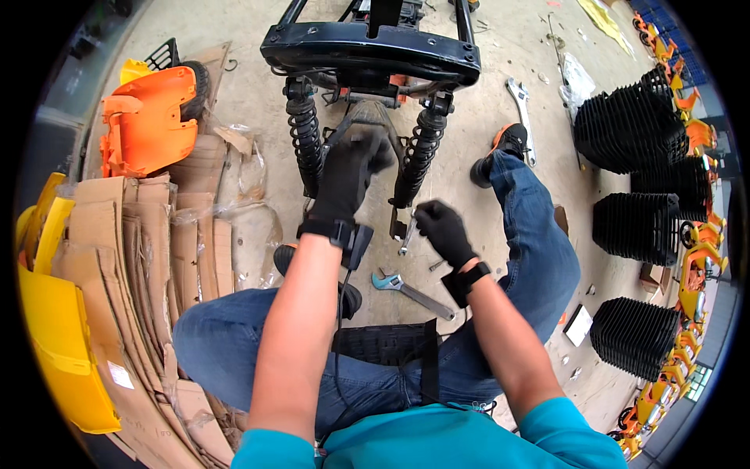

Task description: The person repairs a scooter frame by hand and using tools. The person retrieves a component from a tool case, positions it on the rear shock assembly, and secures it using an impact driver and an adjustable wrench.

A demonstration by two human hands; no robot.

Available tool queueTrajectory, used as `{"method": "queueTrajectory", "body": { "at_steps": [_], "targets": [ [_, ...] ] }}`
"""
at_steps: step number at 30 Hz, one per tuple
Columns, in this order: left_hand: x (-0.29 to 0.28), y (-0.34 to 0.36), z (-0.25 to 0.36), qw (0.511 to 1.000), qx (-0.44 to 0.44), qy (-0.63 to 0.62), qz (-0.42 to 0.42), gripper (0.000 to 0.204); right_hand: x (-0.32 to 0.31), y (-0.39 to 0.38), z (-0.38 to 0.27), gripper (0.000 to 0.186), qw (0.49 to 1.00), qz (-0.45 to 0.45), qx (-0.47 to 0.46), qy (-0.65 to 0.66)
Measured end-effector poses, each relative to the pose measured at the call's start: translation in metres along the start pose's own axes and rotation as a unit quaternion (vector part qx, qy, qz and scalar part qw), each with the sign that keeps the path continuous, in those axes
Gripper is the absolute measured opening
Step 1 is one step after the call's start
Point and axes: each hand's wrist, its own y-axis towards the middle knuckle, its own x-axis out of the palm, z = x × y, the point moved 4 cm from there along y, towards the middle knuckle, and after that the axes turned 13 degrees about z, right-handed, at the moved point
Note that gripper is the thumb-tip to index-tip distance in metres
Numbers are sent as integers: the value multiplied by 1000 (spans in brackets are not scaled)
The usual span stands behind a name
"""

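1. The right shock absorber (423,144) hung beneath the black frame (336,50); its upper mounting looked done, but whether lower fastening remained was unclear.
2. The right hand (444,233) pinched a small wrench (407,238) near the absorber's foot.
3. The left hand's (348,173) grip could not be told.

On my feed, the concrete floor (254,86) carries 1 silver wrench (521,113), 1 teal-headed wrench (426,300), clear plastic (576,78) and ribbed black stacks (629,125).
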Motion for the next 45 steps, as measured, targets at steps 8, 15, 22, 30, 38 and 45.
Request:
{"method": "queueTrajectory", "body": {
  "at_steps": [8, 15, 22, 30, 38, 45],
  "targets": [
    [65, 9, 44, 996, 69, 43, -39, 26, -93, 47, -157, 37, 995, 21, -102, -11],
    [70, 21, 37, 995, 26, 65, -67, 25, -77, 71, -181, 30, 989, -15, -142, 27],
    [71, 25, 53, 985, 18, 118, -124, 26, -79, 82, -190, 23, 987, -4, -159, -36],
    [79, 26, 73, 950, 60, 265, -153, 23, -80, 89, -193, 21, 973, 19, -218, -73],
    [74, 36, 64, 960, 21, 235, -151, 18, -80, 86, -196, 21, 970, 43, -215, -103],
    [79, 33, 65, 954, 33, 266, -134, 18, -78, 93, -189, 21, 965, 28, -222, -138]
  ]
}}
